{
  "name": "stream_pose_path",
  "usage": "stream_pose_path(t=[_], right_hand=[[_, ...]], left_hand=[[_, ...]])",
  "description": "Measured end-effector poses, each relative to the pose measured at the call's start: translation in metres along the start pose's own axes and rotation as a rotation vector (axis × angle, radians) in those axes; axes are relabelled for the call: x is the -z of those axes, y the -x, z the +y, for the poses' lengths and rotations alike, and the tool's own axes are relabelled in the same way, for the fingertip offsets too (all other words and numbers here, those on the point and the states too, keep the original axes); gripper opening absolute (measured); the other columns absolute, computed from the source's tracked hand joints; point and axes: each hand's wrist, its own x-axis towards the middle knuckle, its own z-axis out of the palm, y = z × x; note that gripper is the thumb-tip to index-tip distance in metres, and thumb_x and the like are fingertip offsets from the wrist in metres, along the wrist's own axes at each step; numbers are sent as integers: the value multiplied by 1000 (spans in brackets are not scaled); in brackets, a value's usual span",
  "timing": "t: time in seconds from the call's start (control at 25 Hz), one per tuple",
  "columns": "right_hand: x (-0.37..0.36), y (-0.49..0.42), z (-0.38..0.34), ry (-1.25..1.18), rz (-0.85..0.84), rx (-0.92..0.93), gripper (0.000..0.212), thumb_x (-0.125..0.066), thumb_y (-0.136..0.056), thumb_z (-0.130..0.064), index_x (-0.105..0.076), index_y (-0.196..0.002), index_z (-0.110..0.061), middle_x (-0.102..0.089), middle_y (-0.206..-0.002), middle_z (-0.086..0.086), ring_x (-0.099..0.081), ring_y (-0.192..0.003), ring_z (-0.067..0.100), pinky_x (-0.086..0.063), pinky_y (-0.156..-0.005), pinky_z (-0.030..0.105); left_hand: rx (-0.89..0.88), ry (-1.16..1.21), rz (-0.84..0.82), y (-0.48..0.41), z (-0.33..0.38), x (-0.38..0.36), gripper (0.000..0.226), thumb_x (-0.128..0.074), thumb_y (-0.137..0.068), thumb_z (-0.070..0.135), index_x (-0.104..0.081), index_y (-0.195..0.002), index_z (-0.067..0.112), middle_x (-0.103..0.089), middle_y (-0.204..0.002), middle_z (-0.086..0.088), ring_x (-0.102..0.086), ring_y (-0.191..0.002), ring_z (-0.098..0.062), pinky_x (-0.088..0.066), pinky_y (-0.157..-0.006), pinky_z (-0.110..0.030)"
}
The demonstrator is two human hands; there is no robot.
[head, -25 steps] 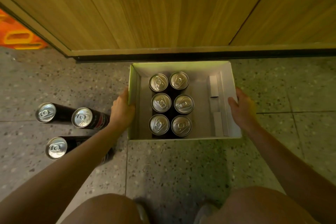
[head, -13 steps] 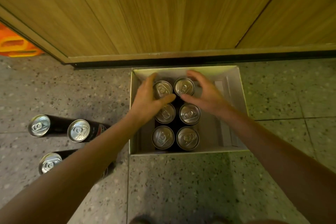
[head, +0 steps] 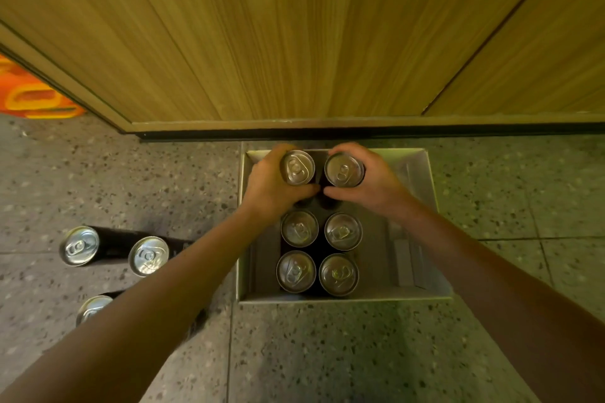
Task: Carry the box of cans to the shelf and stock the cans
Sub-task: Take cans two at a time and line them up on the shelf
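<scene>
Box (head: pixel 429 206): open-topped, pale card, resting on the speckled floor (head: pixel 327 353) just in front of the wood-panelled base (head: pixel 294 42).
Cans in box: six, upright, in two columns of three, set toward the left side of the box; bare box bottom to their right.
Left hand (head: pixel 268 188): wrapped around the far-left can (head: pixel 297 168), fingers behind it, thumb across its near side; closed on the can.
Right hand (head: pixel 376 186): wrapped the same way around the far-right can (head: pixel 343 170); closed on the can.
Height of gripped cans: their lids look larger than the other four, which suggests they sit higher; cannot tell for certain whether they are clear of the box bottom.
Remaining four cans (head: pixel 319 252): untouched, in a near block of two by two, touching or nearly so.
Loose cans (head: pixel 114 250): three black cans with silver lids stand on the floor left of the box, well apart from it; the nearest is partly hidden by the left forearm.
Far left: an orange object (head: pixel 32 98) beyond the corner of the panel.
</scene>
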Motion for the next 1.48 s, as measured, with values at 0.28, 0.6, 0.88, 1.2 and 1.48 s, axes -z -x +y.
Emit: stream_pose_path(t=[0.28, 0.6, 0.88, 1.2, 1.48], right_hand=[[129, 53, -228, -77, -28, -58, 52, -83, -60, -6, -57, -102, -20, -61, -91, -17, -58, -78, -17, -45, -69, 2], [283, 127, -531, -15, 46, 26, 52, -85, -58, -13, -58, -101, -25, -65, -95, -12, -61, -83, -6, -48, -75, 11], [387, 175, -756, 144, 93, 191, 38, -82, -64, -22, -62, -97, -17, -69, -94, -3, -65, -86, 9, -52, -73, 26], [476, 172, -877, 240, 363, 317, 30, -75, -70, -32, -65, -91, -14, -65, -82, -8, -60, -73, 0, -46, -62, 16], [538, 100, -873, 294, 460, 241, 38, -74, -70, -34, -62, -99, -12, -64, -85, -3, -57, -72, 7, -42, -56, 20]], left_hand=[[-102, 51, -27, 69, 218, 128, 48, -88, -50, 25, -57, -87, 34, -65, -86, 14, -65, -85, -10, -54, -78, -27], [-266, 15, -75, 166, 502, 292, 47, -88, -49, 28, -59, -85, 36, -65, -84, 19, -61, -77, 9, -47, -68, -5], [-504, -42, -79, 224, 706, 410, 42, -85, -46, 44, -63, -81, 33, -69, -88, 14, -64, -82, 0, -51, -67, -14], [-633, -31, -39, 221, 858, 463, 31, -80, -56, 37, -63, -80, 29, -66, -83, 14, -61, -70, 13, -48, -64, -7], [-547, 6, 104, 152, 920, 437, 33, -82, -63, 28, -66, -89, 15, -65, -82, 4, -60, -77, -7, -46, -65, -19]])
